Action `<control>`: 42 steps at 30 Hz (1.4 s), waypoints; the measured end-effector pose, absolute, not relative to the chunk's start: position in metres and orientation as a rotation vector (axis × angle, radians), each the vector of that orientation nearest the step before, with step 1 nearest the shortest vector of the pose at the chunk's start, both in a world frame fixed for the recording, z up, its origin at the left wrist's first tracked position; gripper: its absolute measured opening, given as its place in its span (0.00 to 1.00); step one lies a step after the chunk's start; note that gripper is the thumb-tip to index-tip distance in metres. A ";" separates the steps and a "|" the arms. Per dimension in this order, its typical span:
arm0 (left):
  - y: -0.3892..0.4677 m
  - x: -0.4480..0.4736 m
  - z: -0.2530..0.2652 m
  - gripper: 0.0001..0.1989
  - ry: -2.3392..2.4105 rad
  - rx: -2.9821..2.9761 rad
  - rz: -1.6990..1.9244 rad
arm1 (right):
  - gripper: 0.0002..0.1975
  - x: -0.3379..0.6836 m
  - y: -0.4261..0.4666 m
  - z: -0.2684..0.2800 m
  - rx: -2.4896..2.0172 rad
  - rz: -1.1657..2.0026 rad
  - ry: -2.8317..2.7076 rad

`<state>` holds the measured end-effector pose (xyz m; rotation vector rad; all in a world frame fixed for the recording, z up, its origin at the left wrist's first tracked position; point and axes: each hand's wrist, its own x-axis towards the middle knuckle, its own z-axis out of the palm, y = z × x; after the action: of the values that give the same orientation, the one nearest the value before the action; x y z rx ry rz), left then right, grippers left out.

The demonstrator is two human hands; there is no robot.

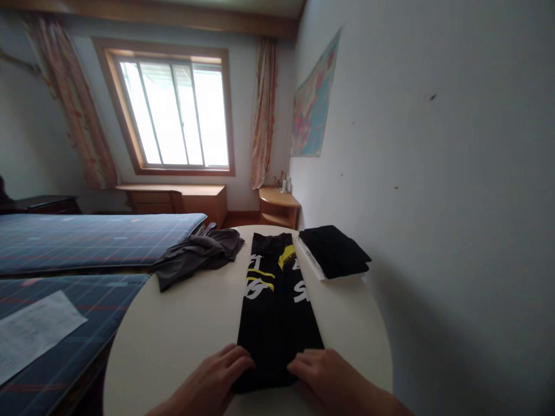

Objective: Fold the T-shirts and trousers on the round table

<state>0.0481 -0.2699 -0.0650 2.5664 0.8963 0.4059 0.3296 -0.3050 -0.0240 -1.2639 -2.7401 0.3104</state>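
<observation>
A long, narrow folded black garment (280, 318) with white lettering and yellow marks lies lengthwise on the round pale table (182, 346). My left hand (228, 367) grips its near left corner, fingers curled over the cloth. At the near right corner my right hand (318, 370) pinches the fabric, thumb hidden. The two hands are a garment's width apart, and the near edge runs between them. Which kind of garment it is, I cannot tell from its folds.
A crumpled dark grey cloth (203, 251) hangs over the table's left edge. Folded black clothing (333, 248) lies on something white at the back right. Left stand plaid mattresses (95, 237) with a paper sheet (39, 329). The wall (455, 231) is close on the right.
</observation>
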 end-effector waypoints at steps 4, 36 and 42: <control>-0.273 0.046 -0.053 0.24 0.877 2.503 0.343 | 0.07 0.329 -0.308 0.007 -1.180 0.701 -2.769; -0.152 0.070 -0.053 0.22 0.752 2.817 0.572 | 0.18 0.336 -0.190 -0.025 -1.228 0.107 -2.641; -0.154 0.070 -0.056 0.07 0.877 2.921 0.482 | 0.14 0.343 -0.200 -0.029 -1.382 0.018 -2.714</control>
<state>0.0700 -0.1538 -0.0563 2.9212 0.8773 0.4822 0.3434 -0.2005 -0.0290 -1.3818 -2.7138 0.0175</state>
